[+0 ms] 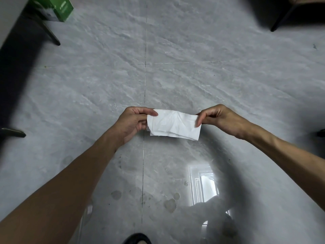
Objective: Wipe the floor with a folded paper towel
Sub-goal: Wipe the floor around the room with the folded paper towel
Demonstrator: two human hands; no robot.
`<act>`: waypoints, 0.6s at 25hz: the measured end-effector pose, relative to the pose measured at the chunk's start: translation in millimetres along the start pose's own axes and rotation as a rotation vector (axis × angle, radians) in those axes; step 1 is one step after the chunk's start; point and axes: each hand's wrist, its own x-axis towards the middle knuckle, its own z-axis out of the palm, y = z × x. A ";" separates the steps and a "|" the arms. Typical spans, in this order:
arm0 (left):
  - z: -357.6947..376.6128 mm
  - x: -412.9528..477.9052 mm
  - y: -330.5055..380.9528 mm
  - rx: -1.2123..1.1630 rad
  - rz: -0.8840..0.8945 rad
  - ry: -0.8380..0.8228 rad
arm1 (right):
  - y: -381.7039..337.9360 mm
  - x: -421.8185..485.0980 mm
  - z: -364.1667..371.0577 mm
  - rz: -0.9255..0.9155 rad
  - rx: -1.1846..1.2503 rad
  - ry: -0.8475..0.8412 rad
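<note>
Far left, back corner: a green box (52, 7) stands on the floor close to a pale wall. Its top is cut off by the frame edge, so what it holds cannot be told. Just in front of it a slanted dark furniture leg (52, 35) meets the tile. Lower on the left edge a second dark foot (13, 132) pokes in.

Left hand (133, 123): held out above the floor on a bare forearm. The fingers are curled and the thumb lies on top, pinching the left end of the paper towel (174, 125).

Paper towel: white, creased, folded into a layered strip. It is held stretched between the two hands, in the air and clear of the floor. The edges of the under layers show at its lower left corner.

Below it: grey marbled floor (193, 67). A thin grout line (145, 85) runs away from the person and passes under the towel's left end. Nearer the person, roundish dull spots (170, 205) lie on the tile on both sides of that line. To their right is a bright window reflection (204, 184). A dark shoe toe (137, 238) shows at the bottom edge.

Right hand (219, 120): fingers curled, thumb and forefinger pinching the towel's right end.

Far right: an angled dark chair leg (284, 16) in the upper corner. A small dark object (321, 132) sits on the right edge, too cropped to identify.
</note>
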 end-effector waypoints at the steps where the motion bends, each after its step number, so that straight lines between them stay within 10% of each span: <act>1: 0.4 0.3 1.5 -0.025 -0.014 -0.004 | -0.5 0.0 -0.1 0.014 -0.034 0.002; 8: 22.2 -4.5 7.8 0.278 0.116 0.084 | 1.2 -1.1 9.4 0.110 -0.275 0.026; 15: 28.1 -0.5 17.2 0.264 0.171 -0.025 | -17.8 38.2 40.4 0.084 0.163 -0.044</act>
